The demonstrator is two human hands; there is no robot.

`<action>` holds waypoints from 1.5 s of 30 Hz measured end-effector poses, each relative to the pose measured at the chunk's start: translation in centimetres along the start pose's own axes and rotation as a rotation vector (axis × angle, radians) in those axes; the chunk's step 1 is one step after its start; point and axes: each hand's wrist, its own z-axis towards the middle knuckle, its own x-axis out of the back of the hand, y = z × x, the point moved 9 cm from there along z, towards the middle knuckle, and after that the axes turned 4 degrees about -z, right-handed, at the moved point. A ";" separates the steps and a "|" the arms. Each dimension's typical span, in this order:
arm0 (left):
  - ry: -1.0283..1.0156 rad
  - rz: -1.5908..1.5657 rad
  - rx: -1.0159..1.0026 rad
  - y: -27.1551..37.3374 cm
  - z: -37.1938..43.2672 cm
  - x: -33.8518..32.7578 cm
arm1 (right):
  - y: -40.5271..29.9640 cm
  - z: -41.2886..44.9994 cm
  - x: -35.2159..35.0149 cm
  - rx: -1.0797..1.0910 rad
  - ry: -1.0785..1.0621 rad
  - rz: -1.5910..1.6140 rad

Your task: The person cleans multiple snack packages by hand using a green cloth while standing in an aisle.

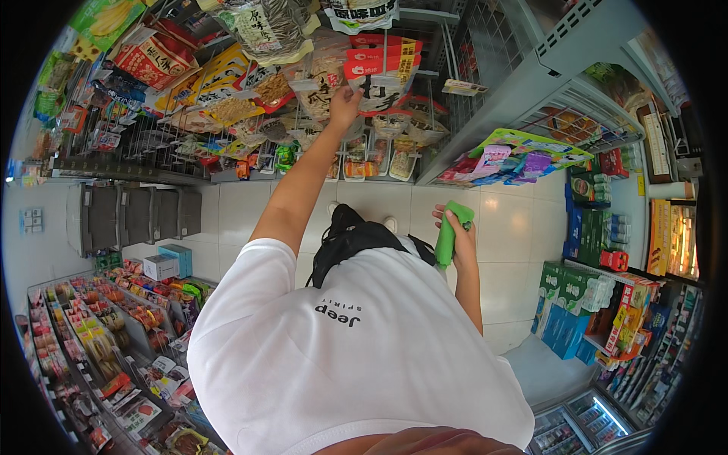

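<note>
My left hand (pixel 344 106) is raised to the hanging snack bags, its fingers at the edge between a clear bag of seeds (pixel 316 85) and a red and white snack bag (pixel 380 85); whether it grips either cannot be told. The bags hang from metal display hooks, with more packets hanging below them. Lower on the right, my right hand (pixel 462 236) is closed around a folded green cloth (pixel 449 242), away from the shelf.
A grey metal shelf post (pixel 495 96) rises beside the bags, with colourful packets (pixel 512 162) hanging off it. Stacked grey crates (pixel 136 213) stand left. Behind are a snack rack (pixel 108 318), drink cartons (pixel 574 284) and a lit glass-topped cooler (pixel 591 418).
</note>
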 end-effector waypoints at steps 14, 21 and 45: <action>-0.033 0.047 0.116 -6.7 -8.1 3.6 | 1.1 0.6 -1.0 -0.043 -0.044 -0.115; -0.210 0.300 0.309 -20.9 -21.3 8.2 | 1.3 0.7 0.2 -0.053 0.015 -0.074; -0.031 0.265 0.849 -24.9 -40.9 14.9 | 3.9 7.2 -5.6 0.031 -0.199 -0.752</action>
